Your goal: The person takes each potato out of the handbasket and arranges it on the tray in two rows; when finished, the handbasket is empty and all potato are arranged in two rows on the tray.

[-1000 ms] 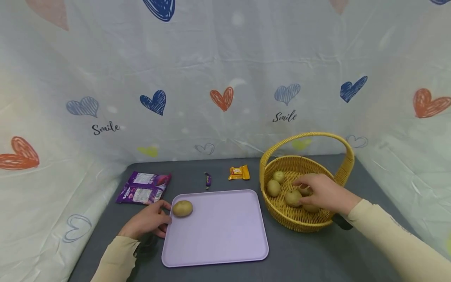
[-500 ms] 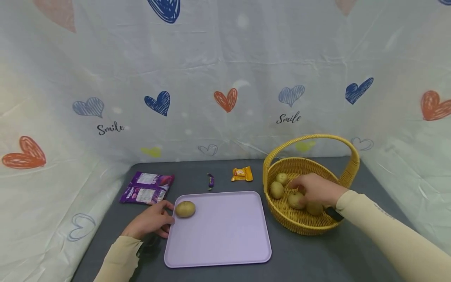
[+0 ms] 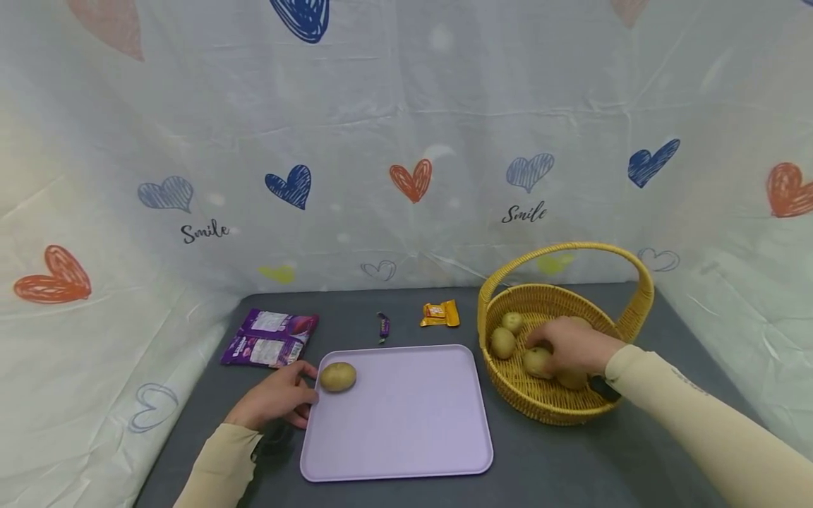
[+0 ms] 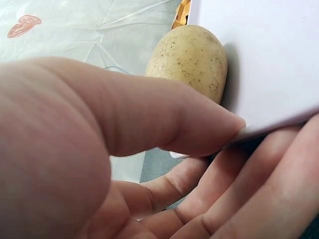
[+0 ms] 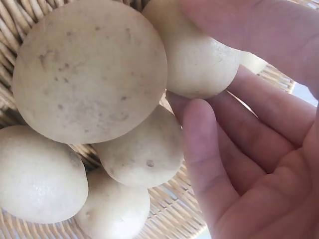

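At right on the tabletop [image 3: 540, 469], the right hand [image 3: 574, 346] grips one potato [image 5: 202, 64] inside the basket [image 3: 517, 395]; a slack hold could drop it. At left, the left hand [image 3: 273, 398] pinches the tray [image 3: 406, 416]; tilting could roll its far-left potato [image 3: 338, 377] off.

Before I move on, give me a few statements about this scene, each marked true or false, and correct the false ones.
1. The left hand touches the tray. True.
2. The right hand is inside the basket. True.
3. The tray holds nothing. False: a potato lies on it.
4. The basket stands to the left of the tray. False: it stands to the right.
5. The orange packet lies beyond the tray's far edge. True.
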{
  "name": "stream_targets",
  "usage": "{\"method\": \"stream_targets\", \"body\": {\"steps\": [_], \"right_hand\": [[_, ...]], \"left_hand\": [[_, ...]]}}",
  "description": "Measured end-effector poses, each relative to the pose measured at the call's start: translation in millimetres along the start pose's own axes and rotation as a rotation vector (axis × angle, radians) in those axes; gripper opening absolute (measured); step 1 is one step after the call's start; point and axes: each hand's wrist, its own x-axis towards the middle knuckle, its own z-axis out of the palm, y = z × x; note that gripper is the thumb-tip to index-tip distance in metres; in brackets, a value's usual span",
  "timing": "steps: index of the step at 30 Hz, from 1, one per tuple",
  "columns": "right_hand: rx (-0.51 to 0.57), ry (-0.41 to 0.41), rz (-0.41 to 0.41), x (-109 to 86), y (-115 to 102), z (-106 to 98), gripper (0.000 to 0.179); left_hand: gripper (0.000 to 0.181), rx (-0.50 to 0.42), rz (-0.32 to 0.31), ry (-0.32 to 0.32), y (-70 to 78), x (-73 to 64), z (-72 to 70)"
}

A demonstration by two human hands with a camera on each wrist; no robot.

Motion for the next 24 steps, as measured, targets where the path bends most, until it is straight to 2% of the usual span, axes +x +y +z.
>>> {"method": "stream_targets", "body": {"steps": [4, 9, 16, 24], "right_hand": [[0.038, 0.017, 0.003, -1.8, 2.0, 0.7, 0.043], [0.104, 0.104, -0.021, -8.1, -4.4, -5.3, 0.042], [0.176, 0.226, -0.013, -18.2, -32.4, -15.7, 0.046], [0.244, 0.303, -0.065, -18.3, -69.6, -3.1, 0.048]], "left_hand": [[0.05, -0.003, -0.009, 0.009, -0.7, 0.8, 0.8], [0.051, -0.005, -0.007, 0.008, -1.8, 0.7, 1.2], [0.05, -0.007, -0.005, 0.012, -2.1, -1.7, 0.0], [0.048, 0.008, -0.018, 0.04, 0.5, -0.7, 1.3]]}}
